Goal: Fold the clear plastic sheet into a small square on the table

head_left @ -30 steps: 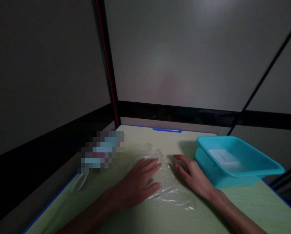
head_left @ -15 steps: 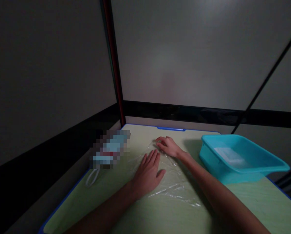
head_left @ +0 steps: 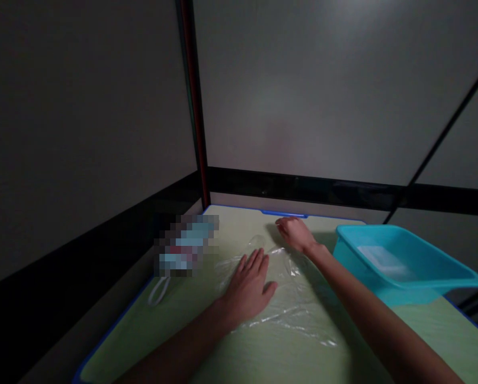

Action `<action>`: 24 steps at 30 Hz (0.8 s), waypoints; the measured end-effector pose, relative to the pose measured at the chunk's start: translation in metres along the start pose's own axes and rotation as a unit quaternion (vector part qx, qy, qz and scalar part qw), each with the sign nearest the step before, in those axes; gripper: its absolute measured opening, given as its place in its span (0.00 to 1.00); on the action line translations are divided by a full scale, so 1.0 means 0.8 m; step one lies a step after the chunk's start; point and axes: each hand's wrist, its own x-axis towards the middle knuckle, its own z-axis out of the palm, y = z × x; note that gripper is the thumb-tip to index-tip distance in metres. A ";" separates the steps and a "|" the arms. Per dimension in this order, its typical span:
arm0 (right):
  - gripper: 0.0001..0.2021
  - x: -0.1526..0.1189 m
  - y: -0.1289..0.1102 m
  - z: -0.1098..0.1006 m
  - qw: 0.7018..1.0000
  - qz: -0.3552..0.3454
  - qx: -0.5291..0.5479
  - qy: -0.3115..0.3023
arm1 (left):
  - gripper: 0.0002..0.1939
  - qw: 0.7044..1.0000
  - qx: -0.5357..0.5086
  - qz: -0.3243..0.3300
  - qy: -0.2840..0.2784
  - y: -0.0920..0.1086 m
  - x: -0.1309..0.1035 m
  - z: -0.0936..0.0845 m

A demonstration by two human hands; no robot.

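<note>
A left hand point(head_left: 250, 288) is pressing down on a sheet of clear plastic point(head_left: 287, 312) that is lying wrinkled across the middle of a pale green table point(head_left: 143, 330). The fingers are lying straight and slightly spread, pointing toward the far edge, while the thumb is standing well out to the right.

Beyond it, a right hand point(head_left: 297, 232) is reaching past the plastic's far right part, near the blue strip point(head_left: 285, 214) on the table's back edge. Its fingers are bending inward and bunching together; whether they are pinching anything, or touching the tabletop, cannot be told. Folds in the plastic are catching the light between the hands and toward the table's near side.

To the right, a turquoise basin point(head_left: 415, 296) is standing upright beside the right forearm, with a white sheet point(head_left: 383, 258) lying inside. At the left edge, a blurred-out item point(head_left: 189, 245) is lying near the plastic but apart from it, a white loop point(head_left: 159, 290) trailing from its near end. Behind the table, grey walls point(head_left: 303, 106) are meeting at a dark red post point(head_left: 197, 106).
</note>
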 end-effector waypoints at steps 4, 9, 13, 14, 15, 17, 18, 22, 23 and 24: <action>0.19 -0.006 -0.021 0.012 0.988 -0.131 0.051 -0.068 | 0.28 1.000 -0.001 0.002 0.002 0.001 0.000 0.000; 0.24 -0.010 -0.020 0.033 0.980 -0.150 0.071 -0.110 | 0.29 1.000 -0.007 -0.001 -0.003 0.001 0.001 0.001; 0.25 -0.012 -0.012 0.040 0.982 -0.127 0.073 -0.121 | 0.30 1.000 -0.006 -0.006 -0.009 0.000 0.001 -0.002; 0.26 -0.012 -0.010 0.041 0.983 -0.121 0.072 -0.121 | 0.31 1.000 -0.004 -0.010 -0.009 -0.002 0.001 -0.003; 0.26 -0.013 -0.007 0.042 0.984 -0.114 0.071 -0.121 | 0.31 1.000 -0.002 -0.013 -0.009 -0.003 0.002 -0.004; 0.27 -0.014 -0.002 0.044 0.986 -0.098 0.067 -0.118 | 0.32 1.000 0.002 -0.020 -0.010 -0.007 0.004 -0.006; 0.27 -0.015 0.001 0.046 0.987 -0.090 0.065 -0.116 | 0.33 1.000 0.003 -0.022 -0.012 -0.010 0.005 -0.006; 0.28 -0.017 0.014 0.051 0.991 -0.064 0.056 -0.106 | 0.32 0.999 0.013 -0.036 -0.016 -0.020 0.010 -0.004; 0.28 -0.017 0.016 0.052 0.991 -0.060 0.054 -0.104 | 0.32 0.999 0.016 -0.040 -0.016 -0.023 0.012 -0.003; 0.28 -0.017 0.018 0.053 0.992 -0.057 0.052 -0.102 | 0.32 0.999 0.020 -0.046 -0.014 -0.025 0.012 -0.002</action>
